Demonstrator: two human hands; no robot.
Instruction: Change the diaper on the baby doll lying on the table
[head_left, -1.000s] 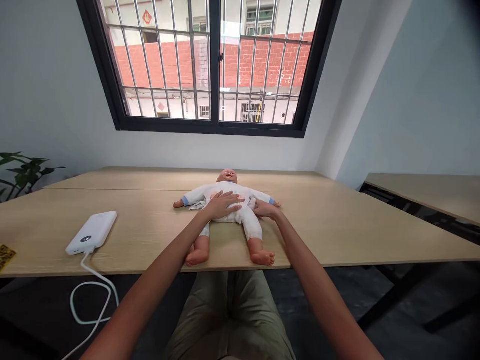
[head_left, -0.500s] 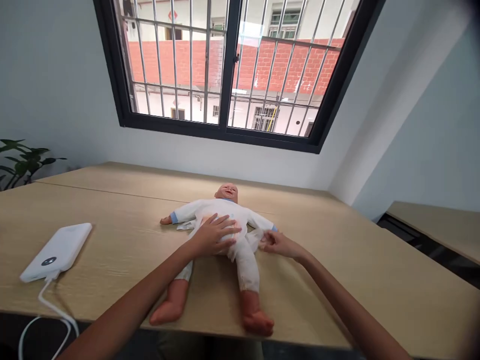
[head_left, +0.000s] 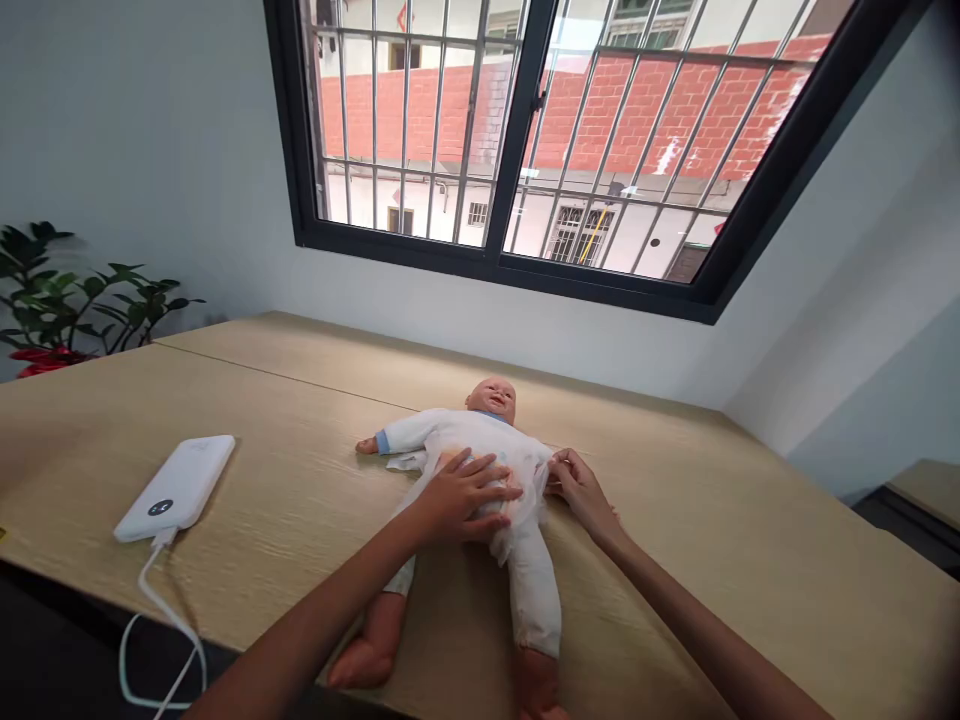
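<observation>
We should steady the doll [head_left: 482, 430] softly with our left hand [head_left: 463, 500], fingers apart, while our right hand [head_left: 583, 493] pinches the diaper [head_left: 535, 487]

– left side of the table [head_left: 300, 450]?
– white power bank [head_left: 191, 475], dark round display [head_left: 160, 508], pale cable [head_left: 144, 577] plugged in at near end, looping below the edge.
– farther back?
– leafy green plant [head_left: 56, 285], something red [head_left: 45, 362] at its base.
– ahead?
– black-framed window [head_left: 491, 264], metal bars [head_left: 471, 118], red brick wall [head_left: 421, 110] outside.
</observation>
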